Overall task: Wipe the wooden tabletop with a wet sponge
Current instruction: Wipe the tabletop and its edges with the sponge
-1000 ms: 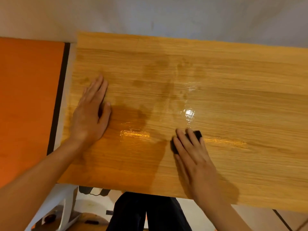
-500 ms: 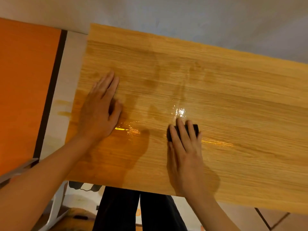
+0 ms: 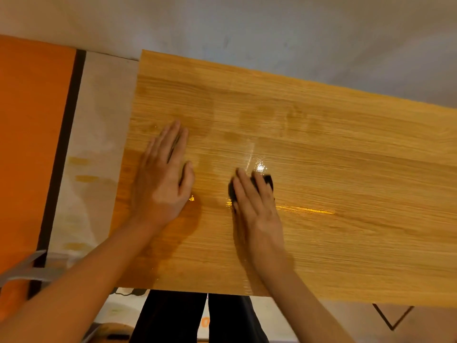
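Observation:
The wooden tabletop (image 3: 346, 169) fills the middle of the head view, with wet glossy streaks around its centre. A small dark sponge (image 3: 268, 180) lies on the wood, mostly covered by my right hand (image 3: 257, 206), whose straight fingers press down flat on it. My left hand (image 3: 163, 179) rests flat on the tabletop to the left, fingers straight and together, holding nothing.
A grey wall (image 3: 272, 28) runs behind the table's far edge. Left of the table is a pale floor strip (image 3: 96, 144), then a dark line and an orange surface (image 3: 29, 144). Dark trouser legs (image 3: 193, 318) show below the near edge.
My right hand has slid the sponge leftward along the wood, closer to my left hand, leaving a wet streak to its right. The camera view has shifted to the left.

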Available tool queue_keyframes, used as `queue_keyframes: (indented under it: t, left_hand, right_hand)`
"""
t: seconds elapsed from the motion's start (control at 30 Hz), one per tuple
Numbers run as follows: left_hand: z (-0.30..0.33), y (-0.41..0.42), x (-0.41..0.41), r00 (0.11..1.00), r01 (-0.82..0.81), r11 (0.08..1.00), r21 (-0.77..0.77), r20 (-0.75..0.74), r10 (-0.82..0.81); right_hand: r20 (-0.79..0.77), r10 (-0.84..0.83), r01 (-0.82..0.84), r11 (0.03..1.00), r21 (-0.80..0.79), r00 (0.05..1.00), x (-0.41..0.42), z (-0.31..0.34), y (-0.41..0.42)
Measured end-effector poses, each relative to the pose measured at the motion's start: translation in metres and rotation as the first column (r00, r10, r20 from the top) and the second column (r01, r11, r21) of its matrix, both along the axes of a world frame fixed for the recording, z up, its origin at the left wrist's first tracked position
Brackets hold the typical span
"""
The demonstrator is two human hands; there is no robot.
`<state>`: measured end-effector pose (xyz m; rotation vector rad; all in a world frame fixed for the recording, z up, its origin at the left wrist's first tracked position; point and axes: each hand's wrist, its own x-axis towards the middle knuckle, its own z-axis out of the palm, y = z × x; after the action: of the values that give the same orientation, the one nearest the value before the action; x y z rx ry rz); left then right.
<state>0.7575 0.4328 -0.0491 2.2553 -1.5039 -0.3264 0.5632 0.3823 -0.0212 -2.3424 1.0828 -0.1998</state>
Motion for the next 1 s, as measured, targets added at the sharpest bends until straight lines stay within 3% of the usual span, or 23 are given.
queue_keyframes:
  t: [0.1,0.17,0.33,0.4,0.5,0.57,0.67,0.73,0.8,0.87,1.0]
  left_hand:
    - [0.002,0.001,-0.001,1.0,-0.004,1.0,0.008,0.025,0.004]
    - [0.002,0.001,-0.002,0.999,-0.007,1.0,0.015,0.039,0.006]
    - [0.001,0.0,-0.003,0.998,-0.028,1.0,-0.004,0.063,0.028]
    - [-0.001,0.0,-0.003,0.998,-0.025,1.0,-0.004,0.065,0.026]
    - [-0.003,0.0,-0.002,0.997,-0.02,1.0,0.007,0.079,0.02]
    - [-0.003,0.0,-0.002,0.996,-0.021,1.0,0.017,0.088,0.02]
    - [-0.002,0.0,-0.002,0.995,-0.021,0.999,0.047,0.097,0.016]
    - [-0.002,0.0,-0.003,0.995,-0.02,0.998,0.058,0.096,0.014]
    - [-0.001,0.0,-0.004,0.996,-0.015,0.998,0.059,0.089,0.01]
    - [0.0,0.0,-0.003,0.997,-0.009,0.998,0.056,0.071,0.005]
    - [-0.002,0.0,-0.003,0.996,-0.017,0.999,0.047,0.088,0.012]
  right_hand:
    - [-0.005,-0.117,0.116,0.991,-0.063,0.993,0.05,-0.002,-0.054]
    - [0.08,-0.207,0.209,0.978,-0.021,0.975,0.064,-0.003,-0.061]
    - [0.158,-0.215,0.214,0.977,0.022,0.964,-0.008,-0.005,-0.022]
    - [0.116,-0.417,0.42,0.907,-0.002,0.901,-0.036,-0.007,-0.035]
    - [0.105,-0.679,0.684,0.729,-0.017,0.726,-0.027,-0.006,-0.051]
    - [0.103,-0.635,0.642,0.764,-0.062,0.766,0.012,-0.007,-0.045]
    - [0.066,-0.373,0.378,0.915,-0.141,0.926,0.072,-0.009,-0.029]
    - [0.055,-0.207,0.212,0.967,-0.141,0.977,0.08,-0.009,-0.034]
    - [0.103,-0.155,0.165,0.982,-0.097,0.983,0.057,-0.007,-0.049]
    - [0.146,-0.292,0.303,0.951,-0.057,0.945,0.014,-0.006,-0.065]
    - [0.129,-0.613,0.619,0.785,-0.006,0.779,-0.023,0.0,-0.09]
